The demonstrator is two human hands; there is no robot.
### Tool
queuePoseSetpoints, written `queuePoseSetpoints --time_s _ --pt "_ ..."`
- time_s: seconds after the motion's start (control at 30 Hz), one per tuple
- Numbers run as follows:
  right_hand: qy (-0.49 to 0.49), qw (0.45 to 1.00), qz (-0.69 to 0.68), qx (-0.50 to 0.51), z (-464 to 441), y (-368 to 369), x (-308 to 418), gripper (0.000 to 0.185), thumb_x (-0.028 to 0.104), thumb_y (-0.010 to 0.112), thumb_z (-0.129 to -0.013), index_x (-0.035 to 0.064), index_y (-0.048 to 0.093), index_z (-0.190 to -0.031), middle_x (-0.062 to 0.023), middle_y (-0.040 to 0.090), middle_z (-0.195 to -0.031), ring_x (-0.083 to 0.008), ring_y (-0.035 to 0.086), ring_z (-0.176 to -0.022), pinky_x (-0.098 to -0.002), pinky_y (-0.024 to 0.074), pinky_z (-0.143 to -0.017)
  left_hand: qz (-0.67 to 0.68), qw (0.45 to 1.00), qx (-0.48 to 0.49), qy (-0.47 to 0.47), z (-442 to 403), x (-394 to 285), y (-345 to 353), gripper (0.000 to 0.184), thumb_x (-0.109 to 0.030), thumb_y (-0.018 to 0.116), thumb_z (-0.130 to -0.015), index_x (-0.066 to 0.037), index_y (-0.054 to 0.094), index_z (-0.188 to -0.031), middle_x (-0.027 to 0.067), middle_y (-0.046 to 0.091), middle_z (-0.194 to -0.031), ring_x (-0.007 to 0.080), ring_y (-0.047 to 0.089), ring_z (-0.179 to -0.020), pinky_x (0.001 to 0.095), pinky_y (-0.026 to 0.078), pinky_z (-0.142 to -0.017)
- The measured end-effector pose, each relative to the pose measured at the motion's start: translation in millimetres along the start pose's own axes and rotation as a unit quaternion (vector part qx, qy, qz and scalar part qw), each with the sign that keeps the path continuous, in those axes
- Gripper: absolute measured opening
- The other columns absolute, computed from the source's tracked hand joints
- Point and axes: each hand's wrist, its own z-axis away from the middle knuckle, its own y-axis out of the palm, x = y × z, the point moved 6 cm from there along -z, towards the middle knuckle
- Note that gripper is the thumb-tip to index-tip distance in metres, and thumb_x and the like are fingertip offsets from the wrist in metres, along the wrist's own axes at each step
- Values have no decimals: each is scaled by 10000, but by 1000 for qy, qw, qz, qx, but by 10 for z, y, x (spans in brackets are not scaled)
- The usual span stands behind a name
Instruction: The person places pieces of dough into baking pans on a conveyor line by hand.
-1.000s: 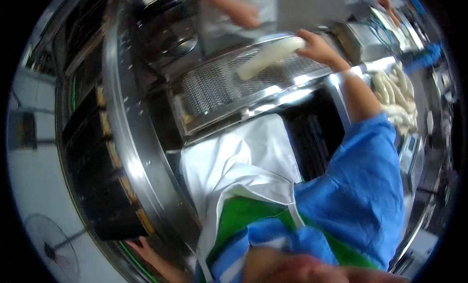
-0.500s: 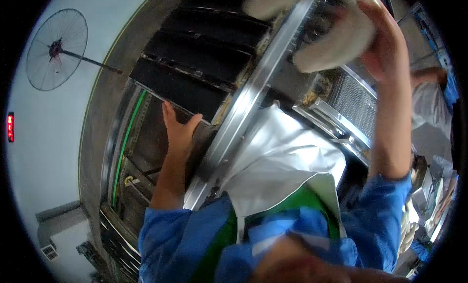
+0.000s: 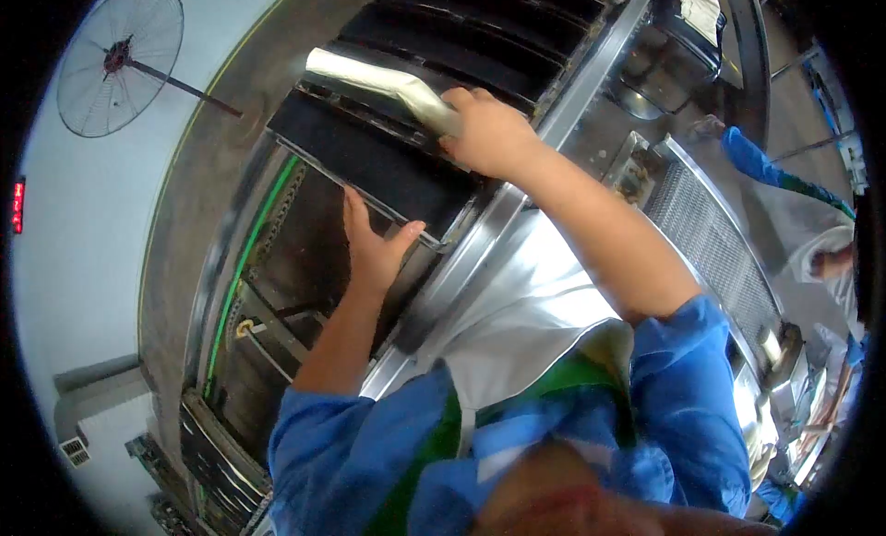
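My right hand [image 3: 496,137] is closed around one end of a long, pale cream, floppy strip [image 3: 374,77]. The strip stretches away to the left over the black panels, bending near my fingers; its material is unclear. Below it, my left hand [image 3: 374,250] has thumb and fingers spread, with the fingertips at the near edge of the closest black panel [image 3: 369,162]. That panel belongs to a row of dark flat panels running away from me.
A metal rail [image 3: 572,102] runs along the panels' right side. Beyond it are a perforated metal grate [image 3: 706,218] and a dark container [image 3: 666,65] with pale material. A co-worker's blue sleeve [image 3: 752,158] shows at right. A fan [image 3: 120,58] stands at upper left.
My right hand has swung left and down from the upper right, carrying the pale strip over the panels. My left hand remains at the panel edge, while the view has shifted slightly.
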Motion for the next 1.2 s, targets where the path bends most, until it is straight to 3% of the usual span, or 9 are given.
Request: queuePoseSetpoints --time_s 0.2,0.27,0.37,0.47,0.53,0.6,0.87,1.07,1.2 --pt "35 993 41 102 -135 49 -168 477 210 615 -793 66 522 -1237 -213 619 -1087 -352 605 -995 -402 483 -857 -3 1000 -5 6 34 12 5 1108 -251 824 -645 56 112 -1435 262 172 -1477 357 189 -1372 395 167 -1121" --pt "9 990 -100 101 -216 92 -143 446 145 622 -756 81 562 -1193 -184 624 -1071 -349 604 -976 -388 485 -855 7 1000 -3 11 50 6 16 1108 -242 828 -640 57 115 -1435 264 176 -1475 358 190 -1371 396 167 -1121" --pt "-262 935 -8 -238 4 -215 245 465 -18 613 -658 103 598 -1107 -142 579 -1128 -340 586 -980 -364 492 -853 11 1000 -6 11 8 0 12 1102 -217 827 -639 57 116 -1434 266 187 -1471 355 196 -1369 396 170 -1119" --pt "-296 938 81 -161 -2 -158 171 409 2 625 -673 106 606 -1068 -131 568 -1121 -336 585 -981 -380 497 -836 6 1000 -1 -11 85 -3 -17 1093 -204 820 -645 55 110 -1435 260 180 -1476 348 196 -1371 396 166 -1121" --pt "-120 975 175 61 -123 41 -139 313 85 652 -720 84 604 -1030 -143 590 -1031 -320 601 -941 -395 512 -794 5 1000 5 -10 55 -9 -20 1090 -203 814 -650 52 106 -1438 249 179 -1482 346 200 -1370 394 161 -1123" --pt "-116 973 177 97 -56 -74 -79 283 86 631 -748 58 588 -1026 -170 600 -1022 -323 624 -915 -401 518 -779 5 1000 6 -11 70 -48 -33 1091 -205 814 -648 50 107 -1439 245 177 -1484 343 197 -1373 392 158 -1124" --pt "-24 980 134 143 -155 350 -160 287 95 509 -842 57 521 -1127 -198 642 -992 -353 650 -906 -448 528 -757 -7 998 22 -60 194 66 -65 1113 -212 810 -630 28 95 -1449 233 161 -1495 321 180 -1387 370 152 -1128" --pt "-90 996 12 1 -66 299 10 413 8 543 -777 86 478 -1177 -182 577 -1118 -355 601 -988 -416 493 -828 -47 997 13 -55 224 168 -62 1052 -108 750 -673 -38 69 -1472 201 265 -1467 287 319 -1321 327 261 -1082" --pt "-85 974 161 136 -118 325 46 353 88 569 -770 22 518 -1113 -202 593 -1043 -347 634 -916 -420 519 -782 -6 999 32 -28 214 305 -50 1051 -139 767 -692 -25 68 -1468 193 277 -1461 303 348 -1298 350 276 -1077"
